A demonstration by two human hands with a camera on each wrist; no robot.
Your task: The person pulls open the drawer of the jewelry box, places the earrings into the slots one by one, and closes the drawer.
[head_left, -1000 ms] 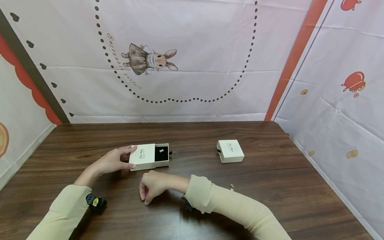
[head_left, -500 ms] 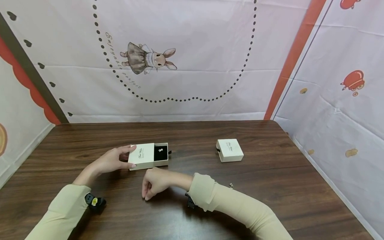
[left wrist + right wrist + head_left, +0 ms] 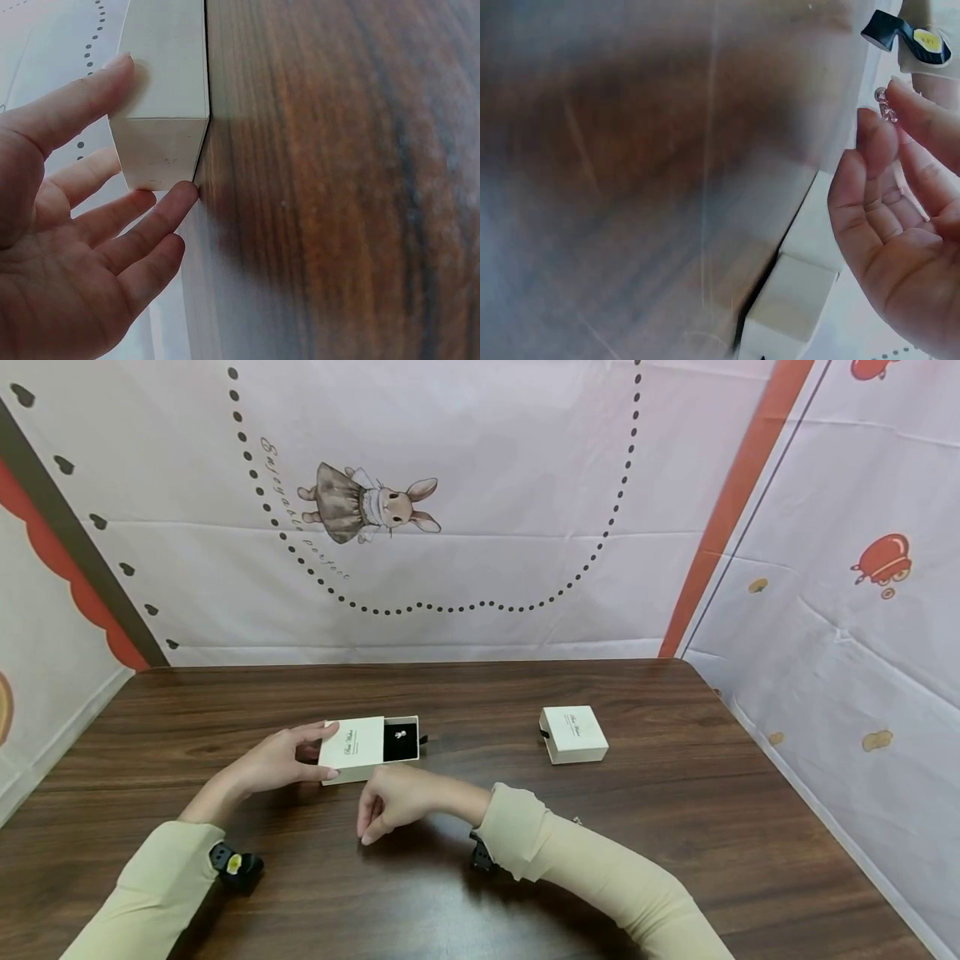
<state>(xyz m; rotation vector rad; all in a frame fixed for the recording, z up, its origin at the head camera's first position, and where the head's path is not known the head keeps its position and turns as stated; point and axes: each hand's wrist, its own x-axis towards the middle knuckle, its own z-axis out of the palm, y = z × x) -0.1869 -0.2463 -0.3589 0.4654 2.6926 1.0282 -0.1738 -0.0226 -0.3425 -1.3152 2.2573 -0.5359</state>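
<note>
The place before me looks like a curtained-off work corner, in what building I cannot tell, because pale cloth [image 3: 495, 568], printed with a rabbit [image 3: 360, 506], encloses the wood-grain table [image 3: 675, 793] on three sides.

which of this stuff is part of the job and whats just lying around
Seems part of the job:
left hand, gripping the open box
shiny piece inside that box
right hand, pinching a sparkly piece

Seems just lying around:
closed box
trinket, mostly hidden by the right sleeve
</note>
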